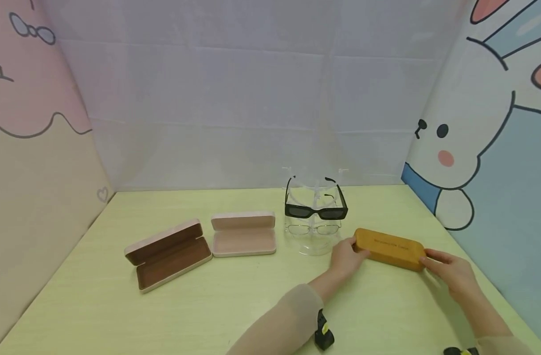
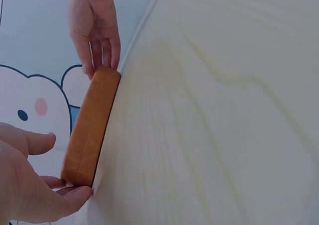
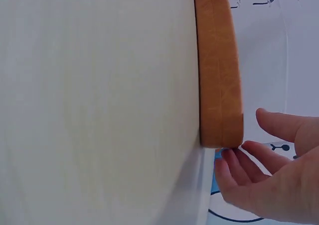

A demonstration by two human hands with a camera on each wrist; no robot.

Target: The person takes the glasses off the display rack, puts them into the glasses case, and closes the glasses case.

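Note:
A closed mustard-orange glasses case (image 1: 389, 248) lies on the table with faint lettering on its lid. At its left end, my left hand (image 1: 348, 259) touches the case with its fingertips. My right hand (image 1: 454, 273) touches the opposite end. In the left wrist view, the left hand (image 2: 30, 180) has one digit standing apart from the case (image 2: 90, 128). The right wrist view shows the right hand (image 3: 271, 172) with its fingers against the end of the case (image 3: 219, 70) and its thumb held away from it.
Behind the left hand, a clear stand (image 1: 314, 246) carries black sunglasses (image 1: 316, 212) and thin-framed glasses (image 1: 299, 230). An open case with a brown inside (image 1: 173, 264) and an open pale pink case (image 1: 244, 241) sit to the left. A cartoon-printed wall (image 1: 510, 207) borders the right side.

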